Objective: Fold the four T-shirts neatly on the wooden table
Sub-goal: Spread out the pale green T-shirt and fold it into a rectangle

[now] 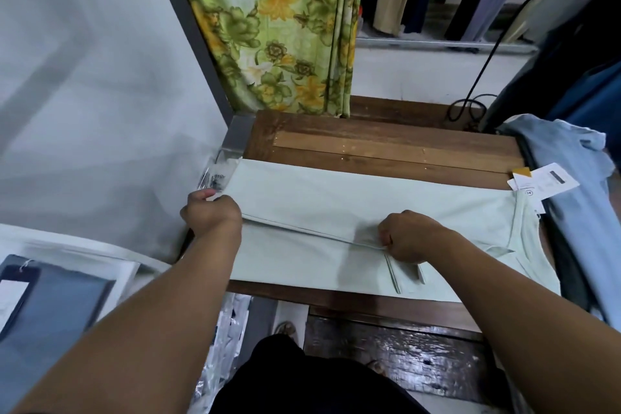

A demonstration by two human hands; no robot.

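Centre frame, I see a pale green T-shirt (336, 198) on the wooden table (369, 141), one lengthwise fold in, left hand (211, 213) and right hand (408, 235) both gripping the folded edge; a blue shirt (571, 185) at right lies unfolded, so I judge most work remains.

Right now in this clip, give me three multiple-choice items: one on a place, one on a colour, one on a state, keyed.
1. Where is the light blue T-shirt? A) at the wooden table's right end B) on the floor C) hung on the curtain
2. What colour is the T-shirt being folded? A) red B) pale mint C) black
3. What is the right hand doing? A) lying flat B) pinching the folded edge C) holding a tag
Key: 1 A, it lies heaped at that end; 2 B, pale mint cloth spans the table; 3 B, its fingers curl on the fold's edge.
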